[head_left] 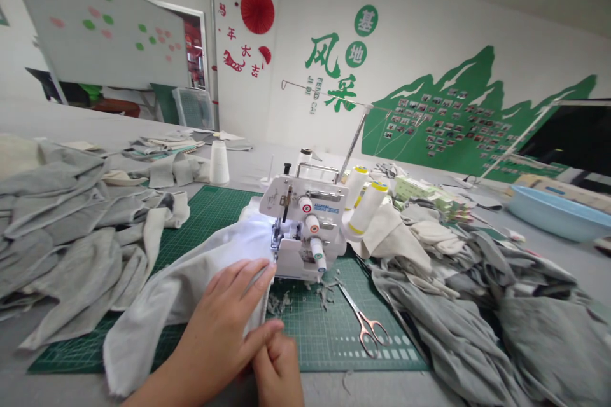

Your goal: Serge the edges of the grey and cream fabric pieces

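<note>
A white serger sewing machine [305, 229] stands on a green cutting mat [329, 331]. A pale grey-white fabric piece [191, 286] runs from the mat's left side up under the machine's presser foot. My left hand [224, 324] lies flat on this fabric, fingers stretched toward the needle. My right hand [279, 372] is closed just below it, pinching the fabric's edge at the near side. Small fabric trimmings [281, 302] lie beside the machine's front.
Pink-handled scissors [365, 324] lie on the mat to the right. Piles of grey cloth [62, 235] fill the left, and another heap of grey cloth [477, 305] the right. Thread cones [365, 206] stand behind the machine. A blue basin [554, 213] sits far right.
</note>
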